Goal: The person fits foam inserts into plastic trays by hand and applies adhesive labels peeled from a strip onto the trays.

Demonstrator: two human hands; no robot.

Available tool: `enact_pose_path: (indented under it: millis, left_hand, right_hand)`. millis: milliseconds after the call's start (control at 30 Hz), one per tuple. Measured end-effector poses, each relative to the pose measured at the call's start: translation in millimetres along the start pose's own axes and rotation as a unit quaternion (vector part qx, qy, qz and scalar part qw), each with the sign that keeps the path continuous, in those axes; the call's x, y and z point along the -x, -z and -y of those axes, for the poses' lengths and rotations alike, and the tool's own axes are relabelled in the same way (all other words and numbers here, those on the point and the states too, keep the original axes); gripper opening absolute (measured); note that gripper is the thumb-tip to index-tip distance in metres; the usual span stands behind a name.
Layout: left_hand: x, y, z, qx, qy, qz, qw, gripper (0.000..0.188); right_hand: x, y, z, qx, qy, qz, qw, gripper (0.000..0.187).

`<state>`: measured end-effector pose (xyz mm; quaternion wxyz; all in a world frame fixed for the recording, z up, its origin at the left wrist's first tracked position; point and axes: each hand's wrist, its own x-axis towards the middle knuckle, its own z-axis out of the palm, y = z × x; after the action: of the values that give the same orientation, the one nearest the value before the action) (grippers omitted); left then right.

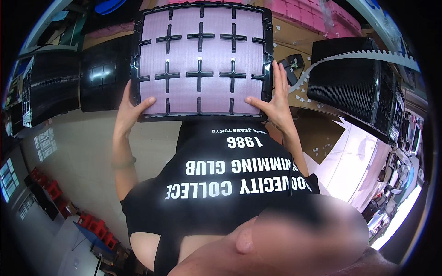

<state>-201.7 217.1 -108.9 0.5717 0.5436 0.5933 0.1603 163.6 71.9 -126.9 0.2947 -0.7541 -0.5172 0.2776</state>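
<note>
A black plastic tray [202, 117] with raised cross-shaped dividers is held up in front of me. Pale pink, foam-like sheet material [184, 56] fills the spaces around the crosses. My left hand [136, 105] grips the tray's near left corner, its thumb lying over the rim onto the pink surface. On the opposite side, my right hand [275, 101] clasps the near right corner. Its thumb presses over the rim too, while its fingers stretch up along the outer edge. Parts of the left fingers are hidden behind the tray.
Stacks of black trays stand to the left [54, 85] and right [345, 87]. A toothed pale strip [363, 56] curves above the right stack. Pink blocks [294, 14] lie at the far side. White scraps [301, 99] dot the brown board. Red stools [94, 225] stand lower left.
</note>
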Motion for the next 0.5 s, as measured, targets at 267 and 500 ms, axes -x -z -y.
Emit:
enact_pose_path:
  millis: [267, 500]
  left_hand:
    - [-49, 31, -10, -0.078, -0.049, 0.019, 0.996, 0.112]
    - [-185, 10, -70, -0.133, -0.245, -0.041, 0.96, 0.093]
  right_hand:
    - [-57, 29, -18, 0.046, 0.033, -0.011, 0.998, 0.126]
    - [-201, 3, -28, 0.043, -0.044, -0.128, 0.99, 0.123]
